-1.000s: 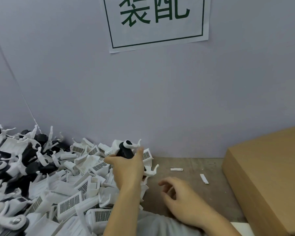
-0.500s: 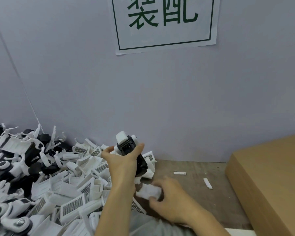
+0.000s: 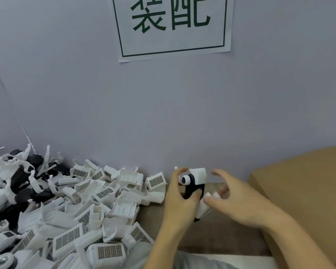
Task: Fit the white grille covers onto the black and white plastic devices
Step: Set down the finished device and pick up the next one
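My left hand (image 3: 179, 202) grips a black and white plastic device (image 3: 192, 183) and holds it upright above the table, its white block on top. My right hand (image 3: 241, 202) is close on its right. Its thumb and a lower finger pinch a white grille cover (image 3: 203, 207) against the device's lower side, while the index finger is raised and spread. Most of the cover is hidden between the two hands.
A big heap of loose white grille covers (image 3: 105, 200) fills the left half of the brown table (image 3: 221, 239). Several black and white devices (image 3: 21, 183) lie at the far left. A cardboard box (image 3: 308, 191) stands on the right. A paper sign (image 3: 173, 26) hangs on the wall.
My left hand lifted a device off the heap and carried it right. My right hand picked a white cover from the table and brought it up against the device.
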